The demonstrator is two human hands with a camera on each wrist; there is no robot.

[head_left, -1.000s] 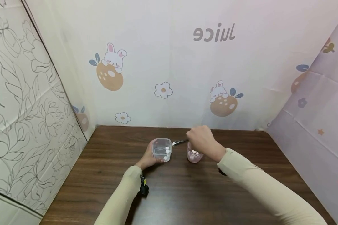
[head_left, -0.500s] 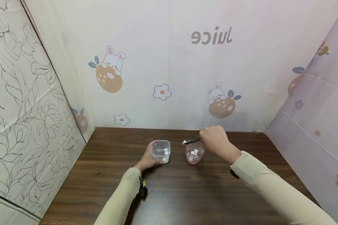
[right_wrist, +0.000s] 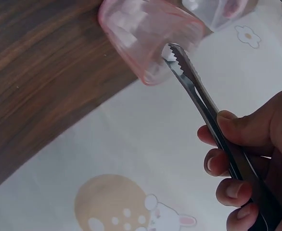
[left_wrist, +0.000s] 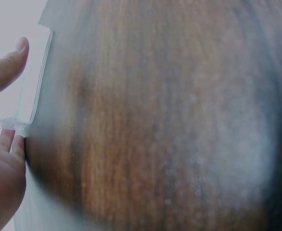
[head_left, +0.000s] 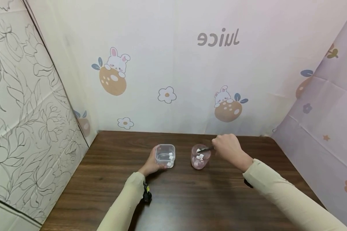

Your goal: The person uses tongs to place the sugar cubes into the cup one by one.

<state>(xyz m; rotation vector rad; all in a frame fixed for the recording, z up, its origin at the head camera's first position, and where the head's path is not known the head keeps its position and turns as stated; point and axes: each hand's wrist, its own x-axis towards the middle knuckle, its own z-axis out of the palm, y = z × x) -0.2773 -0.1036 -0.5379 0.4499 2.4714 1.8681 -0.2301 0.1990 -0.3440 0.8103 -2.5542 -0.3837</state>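
Note:
My left hand (head_left: 151, 164) grips a clear square plastic container (head_left: 164, 156) at its left side, with the thumb toward the front. A few white cubes (head_left: 170, 156) lie in its right part. To the right stands a pink see-through cup (head_left: 194, 164) with several white cubes in it. My right hand (head_left: 229, 148) holds metal tongs (right_wrist: 213, 120), thumb on one arm and fingers wrapped round the other. The serrated tips pinch a small white cube (right_wrist: 169, 52) at the cup's mouth. In the left wrist view, the container shows only partly, beside thumb and fingers.
Both vessels stand toward the back of a dark wooden table (head_left: 179, 199). Behind it rises a white cloth wall (head_left: 144, 64) with rabbit and flower prints, and further printed cloths (head_left: 332, 122) close off the sides.
My right hand has moved right, carrying the tongs and cube from beside the clear container to the pink cup, then lowered the tips to its mouth. My left hand stays at the container.

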